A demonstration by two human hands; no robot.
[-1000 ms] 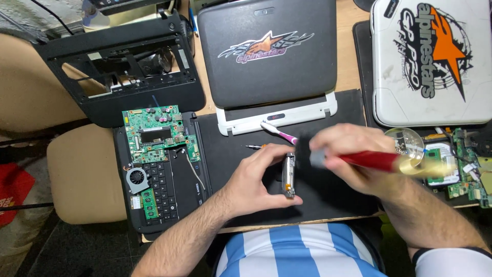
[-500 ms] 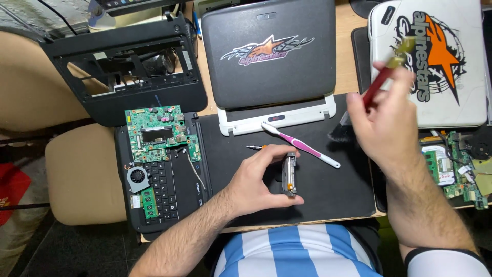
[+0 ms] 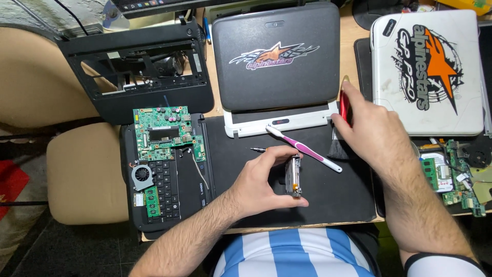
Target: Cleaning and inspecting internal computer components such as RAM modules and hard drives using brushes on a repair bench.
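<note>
The small silver metal drive module (image 3: 293,177) stands on edge on the black rectangular work mat (image 3: 338,205), out of any casing, near the middle of the surface in front of the person. The left hand (image 3: 266,177) has its grip closed on it, thumb below and fingers over the top. The right hand (image 3: 376,136) lies at the mat's far right edge, its grip closed around the red handle of a black-bristled brush (image 3: 343,110), bristles down by the mat. A pink and white toothbrush (image 3: 303,147) lies loose just behind the module, and a small dark screwdriver bit (image 3: 258,150) near it. Judging by this, disassembly is well advanced: the opened black laptop base (image 3: 169,195) with its green circuit board (image 3: 163,132) sits to the left, and nothing is reassembled.
</note>
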